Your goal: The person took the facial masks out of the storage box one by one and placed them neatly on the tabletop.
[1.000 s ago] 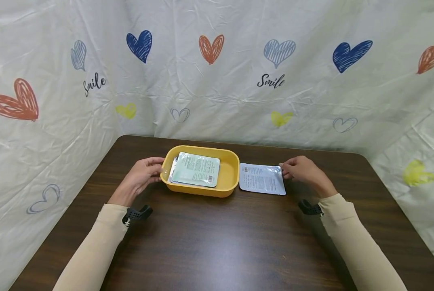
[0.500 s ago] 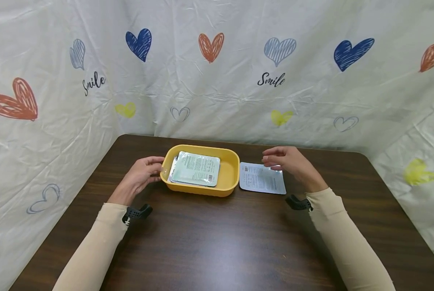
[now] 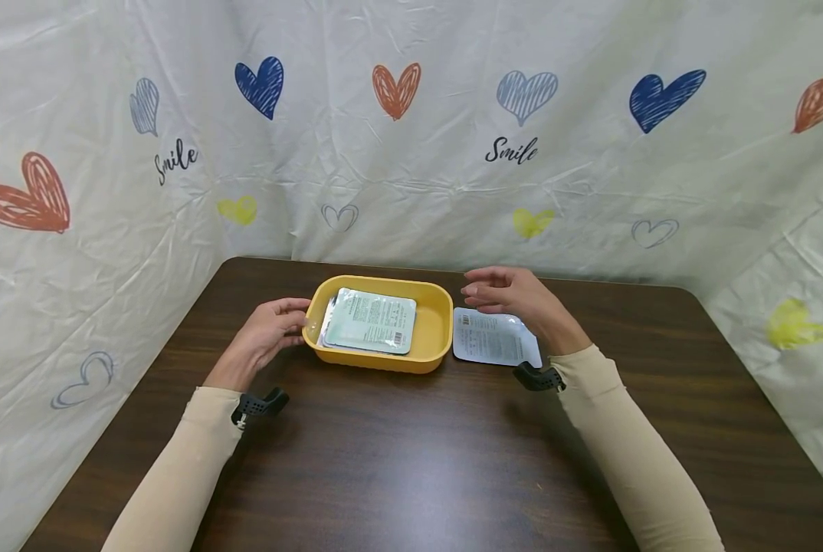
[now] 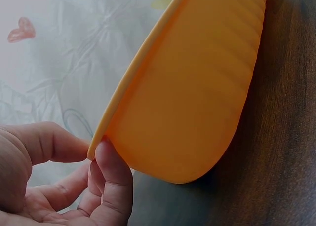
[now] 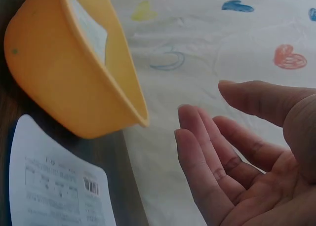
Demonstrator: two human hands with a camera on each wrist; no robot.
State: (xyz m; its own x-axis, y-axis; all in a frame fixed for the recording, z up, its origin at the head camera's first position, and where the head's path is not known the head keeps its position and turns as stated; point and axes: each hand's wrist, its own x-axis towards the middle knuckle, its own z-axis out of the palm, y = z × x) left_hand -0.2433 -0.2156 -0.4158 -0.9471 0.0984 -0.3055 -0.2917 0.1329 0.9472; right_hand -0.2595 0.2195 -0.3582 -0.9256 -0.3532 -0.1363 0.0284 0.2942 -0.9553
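Note:
A yellow plastic basket stands toward the back of the table. Inside it, a pale green sachet lies over another silvery one whose edge shows at the left. My left hand pinches the basket's left rim between thumb and fingers, as the left wrist view shows closely. To the right of the basket a pale blue printed sachet lies flat on the table. Over its back edge hovers my right hand, holding nothing, its thumb and fingers spread apart in the right wrist view.
The dark wooden table has rounded back corners. Behind it and on both sides hangs a white sheet printed with hearts and words. Each wrist wears a black strap.
My right hand has let go of the pale blue sachet's right corner and moved left above it, toward the basket. The left hand has stayed on the basket rim.

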